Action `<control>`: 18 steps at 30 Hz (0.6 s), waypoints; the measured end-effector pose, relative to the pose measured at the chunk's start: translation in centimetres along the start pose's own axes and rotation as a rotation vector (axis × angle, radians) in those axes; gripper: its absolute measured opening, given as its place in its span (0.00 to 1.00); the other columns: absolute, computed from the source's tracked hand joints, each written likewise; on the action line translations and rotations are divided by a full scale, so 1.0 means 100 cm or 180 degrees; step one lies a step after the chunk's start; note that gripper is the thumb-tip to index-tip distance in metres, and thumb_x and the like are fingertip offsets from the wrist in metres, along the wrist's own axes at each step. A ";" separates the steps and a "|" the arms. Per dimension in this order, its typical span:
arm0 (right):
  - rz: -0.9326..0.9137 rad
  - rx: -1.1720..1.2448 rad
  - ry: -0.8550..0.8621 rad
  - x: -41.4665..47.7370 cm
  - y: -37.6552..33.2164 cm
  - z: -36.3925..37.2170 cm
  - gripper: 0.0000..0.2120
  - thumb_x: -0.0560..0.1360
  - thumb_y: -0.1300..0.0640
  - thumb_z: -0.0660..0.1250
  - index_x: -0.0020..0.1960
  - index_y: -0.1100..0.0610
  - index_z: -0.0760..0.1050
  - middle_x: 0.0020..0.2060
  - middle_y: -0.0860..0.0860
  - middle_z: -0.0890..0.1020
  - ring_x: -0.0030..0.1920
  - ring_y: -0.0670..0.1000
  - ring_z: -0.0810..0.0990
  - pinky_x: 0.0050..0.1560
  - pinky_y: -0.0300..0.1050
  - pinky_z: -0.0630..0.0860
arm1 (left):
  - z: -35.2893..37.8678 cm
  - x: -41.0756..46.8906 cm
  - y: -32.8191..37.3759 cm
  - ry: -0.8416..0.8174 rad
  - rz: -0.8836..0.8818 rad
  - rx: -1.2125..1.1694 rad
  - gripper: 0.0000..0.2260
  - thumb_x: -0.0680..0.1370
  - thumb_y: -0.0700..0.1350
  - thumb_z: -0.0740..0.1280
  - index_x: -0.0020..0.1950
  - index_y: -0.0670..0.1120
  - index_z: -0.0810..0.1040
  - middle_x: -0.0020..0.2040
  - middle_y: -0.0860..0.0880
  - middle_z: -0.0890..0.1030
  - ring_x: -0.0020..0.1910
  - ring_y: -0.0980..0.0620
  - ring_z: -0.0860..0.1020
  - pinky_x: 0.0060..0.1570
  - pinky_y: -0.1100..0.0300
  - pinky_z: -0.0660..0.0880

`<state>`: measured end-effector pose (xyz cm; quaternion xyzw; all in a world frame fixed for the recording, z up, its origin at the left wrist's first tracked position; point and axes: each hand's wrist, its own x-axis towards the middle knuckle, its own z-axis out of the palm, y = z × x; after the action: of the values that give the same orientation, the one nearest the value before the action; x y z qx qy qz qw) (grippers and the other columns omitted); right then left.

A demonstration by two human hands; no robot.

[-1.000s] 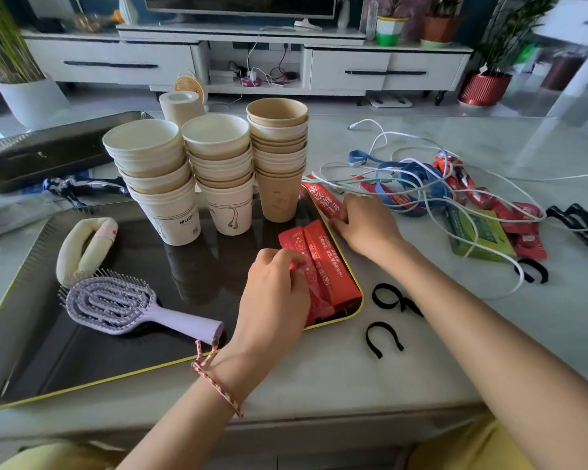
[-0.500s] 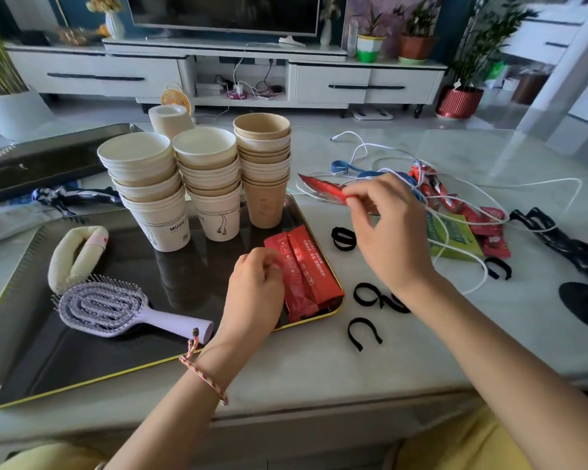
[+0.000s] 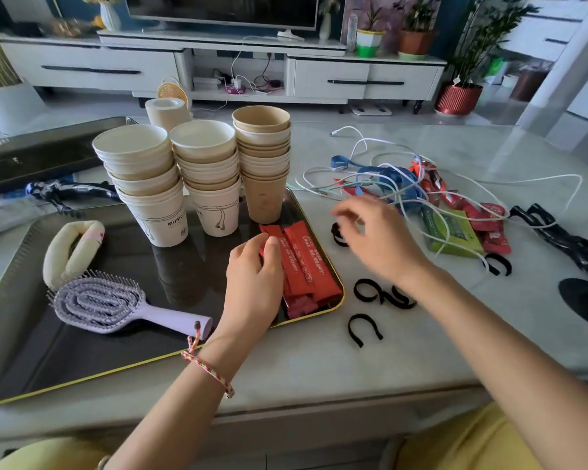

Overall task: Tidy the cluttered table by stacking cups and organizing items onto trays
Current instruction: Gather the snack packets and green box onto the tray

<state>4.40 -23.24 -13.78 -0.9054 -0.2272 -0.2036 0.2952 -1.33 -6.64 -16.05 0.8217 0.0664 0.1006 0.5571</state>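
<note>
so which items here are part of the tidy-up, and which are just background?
In play: cup stacks, red packets, tray, loose packets, cables, black straps, left hand, right hand.
Background: TV stand, potted plants.

You have 1 view only: head camera, wide-angle, worn high, looking forward and down over near table edge (image 3: 319, 378). Close range: your forearms enter from bottom, left hand (image 3: 253, 283) and right hand (image 3: 375, 239) near frame centre. Tray (image 3: 82, 374) fills lower left. TV cabinet (image 3: 330, 76) across top marks facing direction. No 2nd view, so no overlap.
</note>
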 end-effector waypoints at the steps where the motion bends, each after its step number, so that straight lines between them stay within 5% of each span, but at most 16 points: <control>1: 0.0266 -0.0040 0.0064 0.008 0.014 0.000 0.09 0.75 0.68 0.62 0.52 0.64 0.79 0.48 0.57 0.81 0.50 0.55 0.78 0.52 0.37 0.69 | 0.001 -0.001 0.000 0.0002 -0.0029 0.0044 0.15 0.81 0.46 0.54 0.54 0.39 0.76 0.54 0.39 0.77 0.60 0.40 0.71 0.61 0.47 0.68; 3: 0.0673 -0.0193 0.0161 0.022 0.037 0.002 0.12 0.76 0.69 0.59 0.54 0.65 0.78 0.52 0.59 0.81 0.52 0.56 0.78 0.51 0.33 0.67 | 0.003 -0.001 0.000 0.0030 -0.0114 0.0176 0.16 0.81 0.49 0.54 0.60 0.43 0.75 0.60 0.41 0.74 0.62 0.44 0.70 0.64 0.48 0.66; 6: 0.0978 -0.0824 0.0083 0.036 0.062 0.010 0.12 0.77 0.67 0.56 0.54 0.64 0.77 0.51 0.61 0.81 0.52 0.59 0.78 0.49 0.44 0.71 | 0.005 -0.001 0.000 0.0055 -0.0180 0.0173 0.17 0.81 0.50 0.55 0.65 0.45 0.73 0.63 0.43 0.71 0.63 0.46 0.69 0.64 0.48 0.67; 13: 0.1081 -0.1941 -0.0149 0.042 0.081 0.009 0.11 0.73 0.71 0.55 0.49 0.67 0.76 0.50 0.65 0.80 0.51 0.63 0.78 0.46 0.50 0.72 | 0.007 0.003 -0.001 -0.0032 -0.0195 0.0279 0.16 0.80 0.49 0.55 0.55 0.40 0.76 0.56 0.32 0.75 0.57 0.34 0.71 0.57 0.41 0.71; 18: 0.1307 -0.2133 -0.0698 0.047 0.088 0.007 0.14 0.76 0.68 0.55 0.57 0.65 0.75 0.54 0.62 0.79 0.56 0.62 0.77 0.53 0.49 0.72 | 0.008 0.000 0.002 0.0077 -0.0285 0.0323 0.15 0.80 0.50 0.56 0.61 0.46 0.74 0.62 0.44 0.71 0.62 0.45 0.68 0.63 0.47 0.67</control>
<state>13.08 -27.82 -15.80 -0.9944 0.0071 -0.1055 -0.0077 -1.15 -7.43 -16.19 0.8438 0.1148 0.0820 0.5178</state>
